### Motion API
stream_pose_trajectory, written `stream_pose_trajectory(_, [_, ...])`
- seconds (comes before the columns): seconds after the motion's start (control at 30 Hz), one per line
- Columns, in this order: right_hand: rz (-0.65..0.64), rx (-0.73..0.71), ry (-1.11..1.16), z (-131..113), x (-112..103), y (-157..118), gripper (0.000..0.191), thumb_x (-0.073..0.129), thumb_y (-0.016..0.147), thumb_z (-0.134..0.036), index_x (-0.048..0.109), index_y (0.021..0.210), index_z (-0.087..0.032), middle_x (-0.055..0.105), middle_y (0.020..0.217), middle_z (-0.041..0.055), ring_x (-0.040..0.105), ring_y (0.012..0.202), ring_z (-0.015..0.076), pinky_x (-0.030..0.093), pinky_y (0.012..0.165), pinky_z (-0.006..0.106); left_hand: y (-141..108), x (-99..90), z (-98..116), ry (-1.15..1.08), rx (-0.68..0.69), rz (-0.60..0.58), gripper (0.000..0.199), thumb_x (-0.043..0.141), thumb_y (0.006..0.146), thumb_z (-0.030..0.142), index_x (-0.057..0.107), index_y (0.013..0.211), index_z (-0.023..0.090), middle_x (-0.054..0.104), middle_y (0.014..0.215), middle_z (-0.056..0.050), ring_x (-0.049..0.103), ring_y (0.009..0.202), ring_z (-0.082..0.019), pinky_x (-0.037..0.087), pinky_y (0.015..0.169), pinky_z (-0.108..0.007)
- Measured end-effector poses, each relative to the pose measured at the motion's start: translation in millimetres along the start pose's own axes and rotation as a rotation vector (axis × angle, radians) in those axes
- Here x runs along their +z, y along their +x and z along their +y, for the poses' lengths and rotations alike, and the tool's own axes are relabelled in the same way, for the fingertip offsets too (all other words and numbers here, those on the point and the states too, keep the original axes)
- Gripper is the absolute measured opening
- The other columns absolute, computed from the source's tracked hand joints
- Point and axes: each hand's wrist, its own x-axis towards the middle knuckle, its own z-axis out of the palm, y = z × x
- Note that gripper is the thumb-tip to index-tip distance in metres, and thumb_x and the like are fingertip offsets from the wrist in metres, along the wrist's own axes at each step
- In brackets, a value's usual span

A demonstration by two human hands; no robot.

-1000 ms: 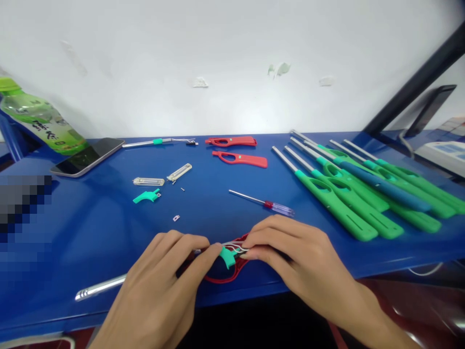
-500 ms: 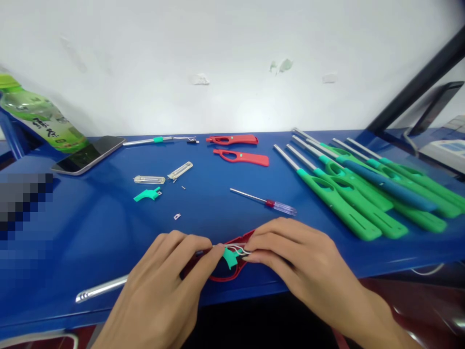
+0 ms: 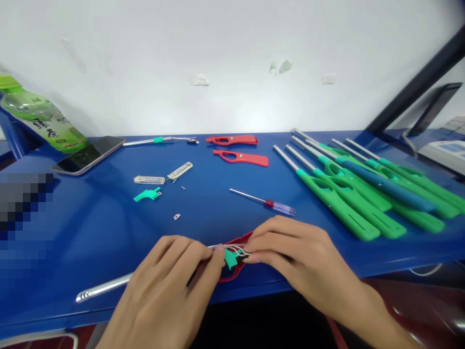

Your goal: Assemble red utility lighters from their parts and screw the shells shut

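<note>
Although the teal trigger (image 3: pixel 231 260) and white wires (image 3: pixel 237 248) already lie in the red lighter casing (image 3: pixel 239 239) at the near tabletop (image 3: pixel 203 208) edge, it is uncovered; the left hand's (image 3: pixel 163 286) fingers grip its left part, the right hand's (image 3: pixel 298 257) pinch the wires.

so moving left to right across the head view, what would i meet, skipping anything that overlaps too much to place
Bottle → metal tube → left hand → teal piece between the hands → right hand → dark panel
</note>
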Motion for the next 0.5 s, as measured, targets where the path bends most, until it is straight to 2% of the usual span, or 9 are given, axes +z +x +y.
stream_pose_trajectory(0.13, [0.007,-0.014,0.004,1.1,0.5,0.2,0.012,0.068,0.106,-0.014,0.078,0.101,-0.018,0.081,0.100,0.0008,0.075,0.090,0.0125,0.057,0.087,0.021,-1.1,1.3,0.4,-0.002,0.004,-0.013,0.042,0.029,0.117,0.011,0.071,0.110,0.013,0.066,0.087,-0.006,0.047,0.078,-0.021,0.040,0.070,-0.036])
stream_pose_trajectory(0.37, [-0.006,0.023,0.013,1.2,1.3,0.4,0.008,0.070,0.105,-0.013,0.076,0.103,-0.019,0.079,0.100,-0.0008,0.074,0.090,0.0117,0.055,0.088,0.021,-4.6,3.5,0.5,0.020,0.009,-0.022,0.034,0.037,0.112,0.003,0.070,0.111,0.010,0.062,0.084,-0.006,0.044,0.078,-0.022,0.037,0.070,-0.037])
stream_pose_trajectory(0.5, [-0.005,0.044,0.032,1.5,0.9,1.0,0.008,0.070,0.105,-0.013,0.075,0.104,-0.020,0.078,0.099,-0.0018,0.073,0.090,0.0111,0.054,0.087,0.021,-4.1,4.3,1.3,0.006,0.009,-0.011,0.034,0.037,0.113,0.004,0.070,0.110,0.011,0.061,0.084,-0.005,0.044,0.077,-0.021,0.036,0.069,-0.037])
